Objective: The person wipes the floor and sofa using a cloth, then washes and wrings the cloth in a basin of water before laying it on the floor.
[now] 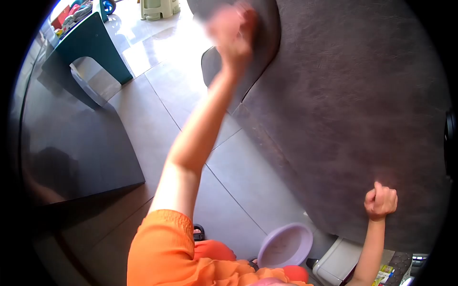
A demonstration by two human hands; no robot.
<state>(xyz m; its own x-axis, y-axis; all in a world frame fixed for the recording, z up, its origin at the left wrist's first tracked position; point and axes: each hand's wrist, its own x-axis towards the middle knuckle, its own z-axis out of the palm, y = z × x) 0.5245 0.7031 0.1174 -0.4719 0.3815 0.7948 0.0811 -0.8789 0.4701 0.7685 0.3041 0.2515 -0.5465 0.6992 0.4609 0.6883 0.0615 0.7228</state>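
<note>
My left hand [234, 35] reaches far forward over the rounded end [265, 38] of a dark brown leather sofa. Motion blur smears its fingers, and a pinkish patch there cannot be told apart from the hand. To the right, my right hand [381, 202] is closed with its fingers curled in, at the lower part of the wide brown sofa surface [353, 105]. Nothing shows in that hand. Whether it presses on the leather I cannot tell.
A lilac basin [286, 245] stands on the grey tiled floor [234, 186] close to my knees. Beside it is a pale box-like bin [338, 260]. A glossy dark table [81, 148] and a dark green stool [102, 47] are at left. A light plastic stool [157, 8] stands farther back.
</note>
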